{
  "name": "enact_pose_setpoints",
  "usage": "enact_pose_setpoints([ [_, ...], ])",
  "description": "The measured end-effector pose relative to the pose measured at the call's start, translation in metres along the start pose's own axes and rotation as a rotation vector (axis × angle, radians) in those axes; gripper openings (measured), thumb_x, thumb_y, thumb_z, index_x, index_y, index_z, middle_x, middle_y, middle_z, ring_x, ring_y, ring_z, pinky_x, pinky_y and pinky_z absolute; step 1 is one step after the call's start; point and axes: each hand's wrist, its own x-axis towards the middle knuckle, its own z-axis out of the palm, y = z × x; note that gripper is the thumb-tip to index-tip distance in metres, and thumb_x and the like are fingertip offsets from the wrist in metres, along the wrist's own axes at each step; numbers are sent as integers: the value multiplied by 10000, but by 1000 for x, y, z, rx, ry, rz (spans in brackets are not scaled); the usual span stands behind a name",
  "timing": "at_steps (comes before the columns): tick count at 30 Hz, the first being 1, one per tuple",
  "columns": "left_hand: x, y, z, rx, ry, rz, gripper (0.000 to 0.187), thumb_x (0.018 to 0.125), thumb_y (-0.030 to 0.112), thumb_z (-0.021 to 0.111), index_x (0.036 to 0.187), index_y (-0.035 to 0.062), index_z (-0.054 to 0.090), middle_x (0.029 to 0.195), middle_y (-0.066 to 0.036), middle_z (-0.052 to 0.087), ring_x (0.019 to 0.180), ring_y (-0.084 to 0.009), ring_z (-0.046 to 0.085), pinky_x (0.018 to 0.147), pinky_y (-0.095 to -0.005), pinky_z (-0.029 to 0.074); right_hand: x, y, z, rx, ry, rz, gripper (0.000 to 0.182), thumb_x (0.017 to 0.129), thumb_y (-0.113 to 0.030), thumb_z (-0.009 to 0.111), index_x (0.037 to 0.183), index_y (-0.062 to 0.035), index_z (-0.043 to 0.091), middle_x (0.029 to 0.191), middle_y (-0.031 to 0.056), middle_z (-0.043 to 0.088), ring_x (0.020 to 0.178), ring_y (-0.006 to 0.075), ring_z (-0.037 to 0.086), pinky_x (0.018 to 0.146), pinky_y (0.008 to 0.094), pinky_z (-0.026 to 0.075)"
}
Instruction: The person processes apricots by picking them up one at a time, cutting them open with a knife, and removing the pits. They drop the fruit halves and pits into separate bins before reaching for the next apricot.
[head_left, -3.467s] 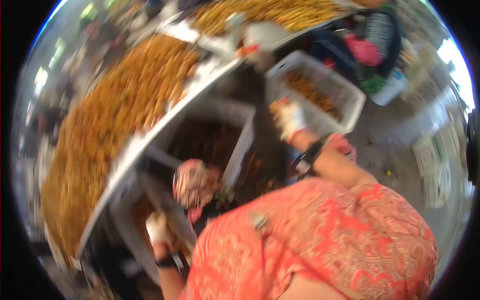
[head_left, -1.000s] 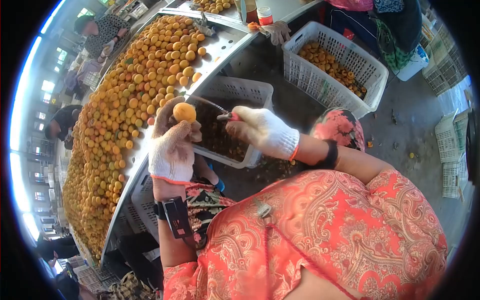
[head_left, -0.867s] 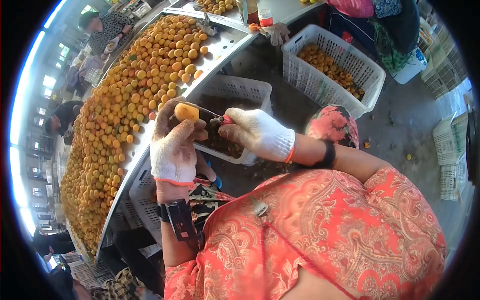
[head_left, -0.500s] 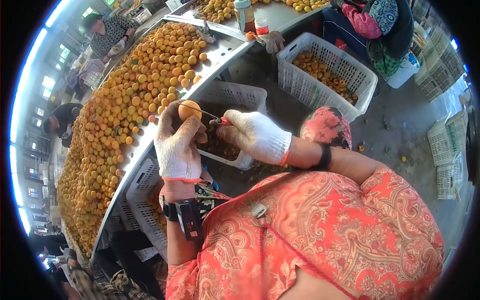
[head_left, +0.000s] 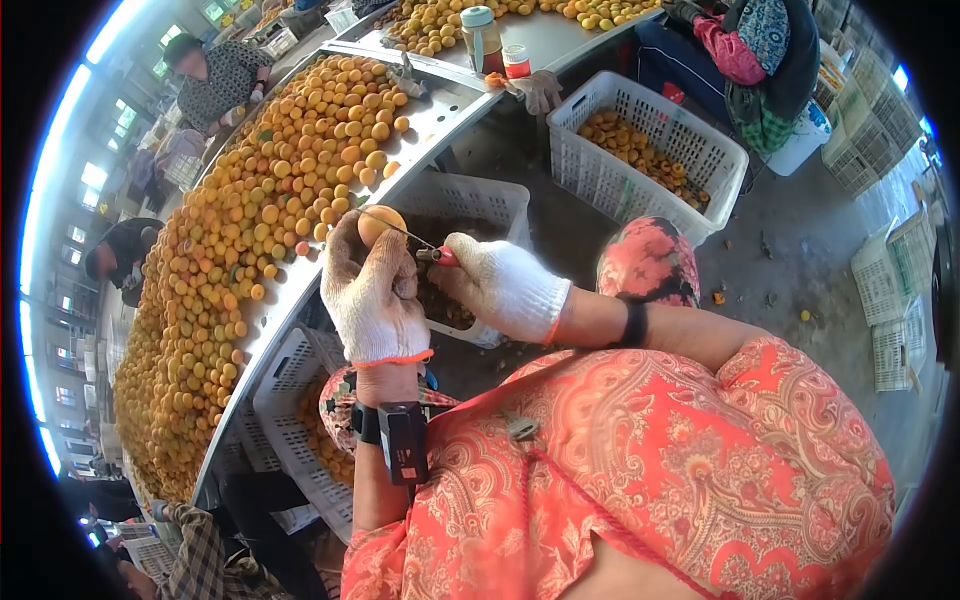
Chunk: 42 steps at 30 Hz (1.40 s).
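Note:
My left hand [head_left: 375, 310], in a white knit glove with browned fingers, is closed around a single orange apricot [head_left: 380, 224]. My right hand [head_left: 510, 285], gloved likewise, grips the red handle of a small knife-like tool [head_left: 443, 257]. The tool's thin dark metal part reaches left across the apricot and appears to touch it; its exact shape is hard to make out. Both hands are above a white plastic crate [head_left: 515, 195] with dark contents, beside a metal table [head_left: 437, 115] heaped with apricots [head_left: 235, 240].
Another white crate [head_left: 575, 155] holds opened apricot pieces. A third crate [head_left: 275, 375] stands under the table edge. A bottle [head_left: 482, 45], a small jar [head_left: 516, 62] and a loose glove [head_left: 540, 90] lie at the table corner. Other people sit or stand around the tables.
Both hands have shifted slightly right and down. The tool's thin metal part now lies across the apricot, where earlier it was at its upper edge. The camera view has tilted slightly.

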Motion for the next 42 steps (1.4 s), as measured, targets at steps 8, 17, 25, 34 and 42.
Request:
enact_pose_setpoints([
  [8, 5, -18, -7, -43, 0, -73, 281, 997, 233, 609, 1192, 33, 579, 917, -47, 659, 581, -73, 518, 451, -196, 356, -2, -2, 6, -15, -9, 98, 221, 962, -218, 605, 993, -15, 523, 814, 242, 641, 787, 432, 649, 622, 468, 497],
  [17, 6, -25, -15, 39, -160, 27, 351, 975, 116, 595, 1298, -9, 542, 1158, -120, 661, 1014, -144, 617, 864, -273, 472, -4, -4, -4, 111, 5, 92, 308, 989, -295, 533, 994, 9, 578, 862, 259, 661, 843, 447, 646, 704, 490, 499],
  [25, 9, -37, -7, 59, -106, 110, 325, 978, 173, 622, 1241, -13, 573, 1109, -118, 671, 960, -173, 627, 892, -290, 472, -3, -3, -4, 180, -22, 133, 259, 988, -244, 548, 1019, 12, 571, 867, 255, 659, 833, 420, 661, 681, 461, 502],
  [34, 3, -30, -1, 184, 71, -88, 414, 1007, 339, 588, 1228, -11, 603, 1037, -76, 674, 933, -160, 611, 845, -311, 497, -4, 3, -1, -25, 76, 38, 226, 975, -226, 581, 1031, -13, 531, 754, 220, 649, 737, 399, 669, 604, 467, 506],
  [42, 2, -45, 0, -197, 44, -205, 412, 1017, 424, 540, 1079, 20, 593, 933, -86, 632, 848, -183, 601, 771, -337, 509, -7, 6, 6, -113, 118, 32, 296, 989, -290, 541, 986, 5, 524, 719, 218, 644, 681, 402, 663, 582, 474, 512],
])
